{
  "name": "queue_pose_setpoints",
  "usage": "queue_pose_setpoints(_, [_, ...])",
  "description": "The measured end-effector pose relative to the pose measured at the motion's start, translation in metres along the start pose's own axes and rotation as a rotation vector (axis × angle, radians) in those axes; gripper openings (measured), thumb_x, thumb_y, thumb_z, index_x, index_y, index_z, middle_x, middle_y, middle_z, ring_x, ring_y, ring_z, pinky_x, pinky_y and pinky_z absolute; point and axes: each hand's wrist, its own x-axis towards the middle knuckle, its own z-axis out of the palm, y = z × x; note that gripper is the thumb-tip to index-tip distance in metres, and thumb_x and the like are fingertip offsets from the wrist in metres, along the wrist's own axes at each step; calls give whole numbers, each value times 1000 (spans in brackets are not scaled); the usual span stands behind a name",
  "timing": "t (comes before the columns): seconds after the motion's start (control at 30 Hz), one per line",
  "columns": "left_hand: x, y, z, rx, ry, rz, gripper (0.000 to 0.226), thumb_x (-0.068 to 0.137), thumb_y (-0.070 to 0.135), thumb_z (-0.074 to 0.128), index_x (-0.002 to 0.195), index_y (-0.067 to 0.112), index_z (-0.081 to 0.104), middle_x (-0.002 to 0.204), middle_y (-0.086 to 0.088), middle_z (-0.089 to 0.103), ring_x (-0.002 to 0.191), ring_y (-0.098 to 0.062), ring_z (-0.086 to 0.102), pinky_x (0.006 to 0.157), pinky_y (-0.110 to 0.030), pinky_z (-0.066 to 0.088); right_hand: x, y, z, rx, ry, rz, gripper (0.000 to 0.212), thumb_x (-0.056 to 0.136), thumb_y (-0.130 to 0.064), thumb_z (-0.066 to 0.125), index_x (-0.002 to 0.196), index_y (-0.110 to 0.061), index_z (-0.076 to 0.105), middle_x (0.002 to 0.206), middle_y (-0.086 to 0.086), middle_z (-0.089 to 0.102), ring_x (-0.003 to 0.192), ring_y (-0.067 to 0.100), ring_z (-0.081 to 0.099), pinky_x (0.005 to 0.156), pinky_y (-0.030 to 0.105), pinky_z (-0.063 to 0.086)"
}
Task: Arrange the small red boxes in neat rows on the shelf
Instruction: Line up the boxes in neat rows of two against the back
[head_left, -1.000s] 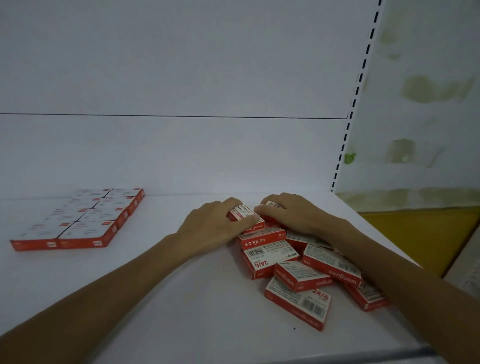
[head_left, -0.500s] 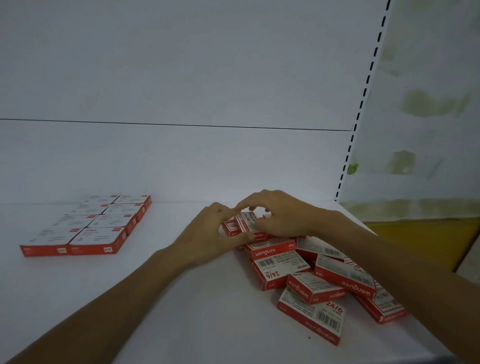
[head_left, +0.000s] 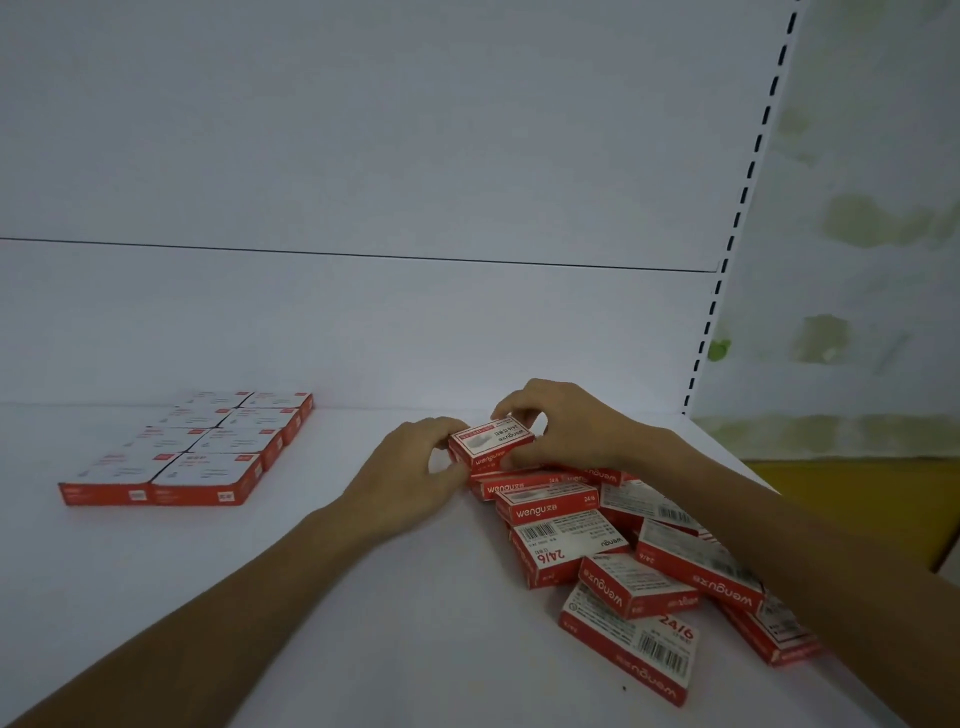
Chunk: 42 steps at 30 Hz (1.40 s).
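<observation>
Red boxes (head_left: 208, 470): eight rowed; left hand (head_left: 415, 470), right hand (head_left: 569, 428) grip one.

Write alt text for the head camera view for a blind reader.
A left hand and right hand grip a small red-and-white cardboard box at the back of a jumbled pile of matching boxes on a white shelf. Further left lies a neat two-wide block of boxes.

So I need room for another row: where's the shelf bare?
Bare shelf lies between the neat block and the left hand, and in front of that block. A strip runs behind the pile, by the back panel. Crowded: the right end, with the pile and the right hand on a red box.
</observation>
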Motion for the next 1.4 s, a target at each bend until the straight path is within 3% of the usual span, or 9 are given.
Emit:
queue_pose_setpoints(0.13, [0,4,2,-18,116,18,48,78,33,69,124,29,53,113,8,59,91,0,50,72,-5,34,0,-3,5,-71,188,-74,40,72,-32,75,104,-22,55,102,-3,49,86,9,51,76,18,43])
queue_pose_setpoints(0.27, [7,13,0,-51,281,-20,51,83,23,65,130,20,48,119,1,60,82,-2,52,64,-2,39,1,-5,2,-83,351,-144,42,73,-30,75,109,-18,56,106,-5,50,75,3,49,62,6,41])
queue_pose_setpoints(0.53, [18,16,5,-146,412,-122,43,85,17,61,127,15,50,126,-3,58,88,-3,49,56,5,37,7,2,-6,-54,358,-203,49,78,-27,72,124,-18,57,114,0,60,76,5,55,70,-1,44])
queue_pose_setpoints(0.7, [21,11,6,-140,330,-129,48,84,22,64,128,16,48,126,-1,58,85,-4,52,57,-2,43,12,10,-6,-93,329,-211,43,82,-22,68,122,-13,58,117,4,62,82,6,56,72,8,47])
queue_pose_setpoints(0.87, [16,0,9,-26,-18,-124,55,85,47,53,135,29,37,131,6,50,101,-4,48,83,-22,42,20,23,2,-73,217,-113,39,82,-23,67,120,-14,58,117,2,60,83,7,57,75,11,47])
queue_pose_setpoints(0.97, [16,-1,12,45,-17,-124,58,80,58,52,131,34,40,123,12,51,100,-4,49,84,-23,42,31,31,1,-15,202,6,38,80,-24,70,116,-15,60,115,2,62,81,7,58,69,11,46])
queue_pose_setpoints(1.1, [16,-5,15,149,-30,-64,40,82,52,55,117,32,55,113,10,56,94,-3,50,80,-19,40,52,42,0,-56,-8,187,26,77,-23,73,100,-12,67,105,2,65,83,11,58,62,15,41])
queue_pose_setpoints(1.3, [16,-6,17,154,-20,-77,48,83,52,53,126,31,49,112,10,53,94,-4,50,78,-17,39,76,43,13,-120,15,203,9,81,-12,66,82,-3,66,92,11,67,77,15,59,58,14,43])
queue_pose_setpoints(1.4, [17,-5,17,148,-4,-94,46,83,51,55,122,28,50,115,9,55,95,-5,50,80,-18,42,81,41,12,-125,-5,237,24,80,-13,68,61,-10,54,77,9,63,71,19,58,59,21,44])
